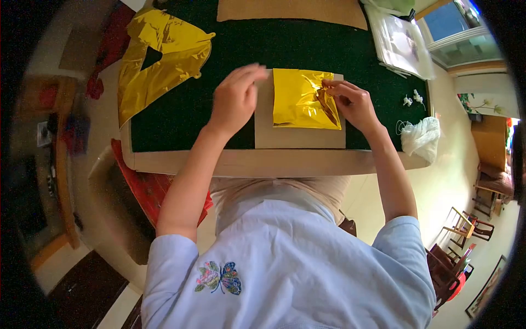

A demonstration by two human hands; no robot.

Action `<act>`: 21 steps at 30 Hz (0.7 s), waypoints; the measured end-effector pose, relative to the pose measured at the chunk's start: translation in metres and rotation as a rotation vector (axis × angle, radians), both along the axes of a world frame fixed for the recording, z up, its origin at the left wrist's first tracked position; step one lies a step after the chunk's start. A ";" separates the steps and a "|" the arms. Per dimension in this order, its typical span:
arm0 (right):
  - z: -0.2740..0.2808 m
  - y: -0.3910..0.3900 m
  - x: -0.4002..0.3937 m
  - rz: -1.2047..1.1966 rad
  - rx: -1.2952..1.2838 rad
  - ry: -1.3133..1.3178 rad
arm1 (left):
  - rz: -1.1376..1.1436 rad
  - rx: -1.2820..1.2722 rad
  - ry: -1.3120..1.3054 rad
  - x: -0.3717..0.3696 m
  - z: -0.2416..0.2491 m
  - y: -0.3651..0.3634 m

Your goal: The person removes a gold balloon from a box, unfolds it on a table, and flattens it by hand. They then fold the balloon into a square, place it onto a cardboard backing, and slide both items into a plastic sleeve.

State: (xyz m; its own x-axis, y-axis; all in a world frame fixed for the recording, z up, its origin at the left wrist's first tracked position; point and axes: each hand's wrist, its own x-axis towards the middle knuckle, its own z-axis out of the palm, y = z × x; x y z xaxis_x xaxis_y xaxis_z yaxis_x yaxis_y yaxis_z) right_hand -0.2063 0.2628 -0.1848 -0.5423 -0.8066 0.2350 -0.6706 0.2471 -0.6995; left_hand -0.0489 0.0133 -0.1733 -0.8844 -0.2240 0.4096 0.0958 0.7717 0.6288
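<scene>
A folded square of shiny gold foil [298, 101] lies on a piece of brown cardboard [301, 139], its right side creased and lifted. My right hand [355, 104] pinches that right edge between thumb and fingers. To the left of the foil, my left hand [235, 98] hovers near the cardboard's upper left corner, apart from the foil. Its fingers stretch to the right, somewhat smeared by motion, and nothing shows in them. A larger gold foil balloon [183, 52] with a triangular hole and small tabs lies flat at the table's left.
Dark green cloth covers the table [241, 44]. A cardboard sheet [293, 11] lies at the far edge. Clear plastic bags [402, 46] are at the far right. Small white pieces [418, 97] and a bundle of white string [421, 136] lie at the right edge.
</scene>
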 end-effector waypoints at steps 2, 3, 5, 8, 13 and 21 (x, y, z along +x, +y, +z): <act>0.003 0.000 0.000 -0.005 0.021 -0.031 | -0.053 -0.214 0.016 -0.022 -0.007 0.021; 0.002 0.000 -0.001 0.007 0.009 -0.009 | -0.080 -0.322 0.027 -0.030 -0.011 0.031; 0.000 0.001 -0.003 0.024 -0.017 0.030 | -0.244 -0.339 -0.156 -0.027 -0.023 0.051; 0.004 0.002 -0.001 -0.004 0.007 -0.017 | -0.302 -0.391 -0.246 -0.010 -0.025 0.068; 0.015 -0.009 -0.003 -0.138 0.045 0.107 | -0.280 -0.449 -0.269 0.001 -0.027 0.081; -0.017 -0.046 0.027 -0.129 0.171 0.425 | -0.333 -0.313 -0.296 0.007 -0.024 0.077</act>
